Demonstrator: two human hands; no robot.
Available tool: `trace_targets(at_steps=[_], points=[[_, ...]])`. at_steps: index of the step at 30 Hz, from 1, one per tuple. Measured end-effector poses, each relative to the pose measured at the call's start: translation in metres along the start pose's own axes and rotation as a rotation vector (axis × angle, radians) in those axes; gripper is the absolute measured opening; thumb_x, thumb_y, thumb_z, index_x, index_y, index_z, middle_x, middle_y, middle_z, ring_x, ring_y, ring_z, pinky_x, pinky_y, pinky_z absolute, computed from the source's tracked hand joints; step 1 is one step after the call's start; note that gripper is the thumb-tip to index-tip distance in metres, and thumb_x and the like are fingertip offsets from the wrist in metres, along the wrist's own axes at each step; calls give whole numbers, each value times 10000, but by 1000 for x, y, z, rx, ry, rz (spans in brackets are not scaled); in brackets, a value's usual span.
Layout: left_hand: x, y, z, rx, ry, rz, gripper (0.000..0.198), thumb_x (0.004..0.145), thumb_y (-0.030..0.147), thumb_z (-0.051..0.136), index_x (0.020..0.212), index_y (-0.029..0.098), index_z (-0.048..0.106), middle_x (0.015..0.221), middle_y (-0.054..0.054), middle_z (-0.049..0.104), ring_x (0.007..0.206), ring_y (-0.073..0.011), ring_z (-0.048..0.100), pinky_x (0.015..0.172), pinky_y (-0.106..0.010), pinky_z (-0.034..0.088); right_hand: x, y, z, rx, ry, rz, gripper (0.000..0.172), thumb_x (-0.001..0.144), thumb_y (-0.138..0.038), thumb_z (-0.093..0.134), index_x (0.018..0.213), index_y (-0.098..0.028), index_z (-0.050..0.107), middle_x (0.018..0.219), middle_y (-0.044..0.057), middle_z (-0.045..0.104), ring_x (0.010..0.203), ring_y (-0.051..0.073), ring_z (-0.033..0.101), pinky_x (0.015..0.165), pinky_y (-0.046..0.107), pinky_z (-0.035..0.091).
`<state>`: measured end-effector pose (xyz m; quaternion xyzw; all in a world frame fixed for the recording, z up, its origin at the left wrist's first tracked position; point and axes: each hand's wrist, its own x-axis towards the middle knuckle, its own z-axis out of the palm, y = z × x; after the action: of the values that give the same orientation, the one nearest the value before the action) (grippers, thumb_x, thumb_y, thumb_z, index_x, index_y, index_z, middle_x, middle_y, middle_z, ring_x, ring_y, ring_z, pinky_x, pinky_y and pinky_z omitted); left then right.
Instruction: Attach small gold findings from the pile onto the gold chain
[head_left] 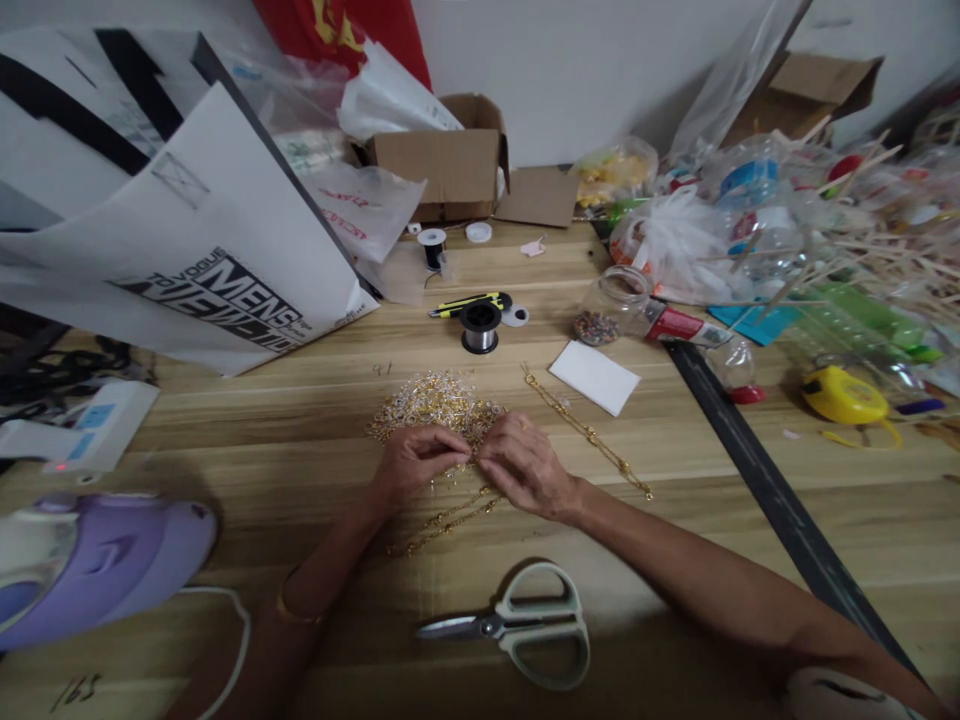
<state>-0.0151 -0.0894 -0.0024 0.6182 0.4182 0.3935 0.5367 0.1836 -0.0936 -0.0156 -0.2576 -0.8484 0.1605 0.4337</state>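
- Fingertips of the left hand [412,465] and right hand [529,465] pinch narrowly and nearly meet; what sits between them is too small to tell. A piece that fine could slip if either grip loosens.
- Thin gold metal chain with small beads [454,525] trails from beneath the right hand, down and left across the pale wood-grain counter [315,430]. Its strands lie side by side and could twist together if dragged.
- Loose heap of gold and clear little pieces [427,400] lies right behind the fingers; a careless knuckle could scatter it, or a dropped part vanish into it.
- Second gold beaded chain [589,435] lies to the right, apart from the hand; a sideways sweep might catch it.
- Cream-handled metal scissors [517,625] lie between the forearms, tips pointing left; an arm drawn back low could knock them.
- Gold-coloured bracelet [289,605] on the left wrist might snag the white cord [244,625] curving near that forearm, tugging the purple-and-white plastic iron [135,560].
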Motion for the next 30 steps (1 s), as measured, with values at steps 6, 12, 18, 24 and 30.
trace_targets(at_steps=[6, 12, 18, 24, 30], points=[[0, 0, 0, 3, -6, -13, 90, 682, 213, 737, 710, 132, 711, 735, -59, 720, 676, -131, 650, 645, -212, 509, -1, 1, 1, 11, 0, 3, 64, 858, -154, 520, 915, -172, 545, 830, 64, 621, 814, 184, 539, 765, 369, 437], [0, 0, -1, 7, -27, -12, 96, 693, 223, 729, 714, 132, 709, 733, -60, 716, 671, -129, 647, 638, -210, 503, -1, 1, 2, 19, 2, 3, 76, 856, -147, 521, 923, -174, 545, 835, 63, 621, 807, 183, 537, 770, 377, 439], [-1, -2, -1, 14, -26, -19, 107, 681, 224, 734, 703, 124, 700, 734, -66, 714, 673, -133, 647, 638, -214, 506, -2, 0, 2, 17, -3, -12, 67, 860, -146, 513, 910, -175, 546, 836, 58, 612, 809, 181, 530, 779, 376, 438], [0, 0, -1, 32, -33, -21, 125, 675, 237, 736, 709, 122, 704, 735, -72, 719, 660, -134, 646, 622, -218, 510, -1, 0, 1, 23, -5, -18, 75, 866, -150, 510, 924, -179, 547, 845, 56, 615, 820, 175, 540, 801, 375, 439], [0, 0, -1, 28, -37, -4, 140, 675, 252, 741, 707, 121, 705, 729, -78, 722, 660, -143, 654, 625, -227, 519, -1, 0, 1, 15, -16, -17, 72, 866, -152, 509, 921, -179, 547, 844, 57, 613, 817, 175, 541, 809, 380, 440]])
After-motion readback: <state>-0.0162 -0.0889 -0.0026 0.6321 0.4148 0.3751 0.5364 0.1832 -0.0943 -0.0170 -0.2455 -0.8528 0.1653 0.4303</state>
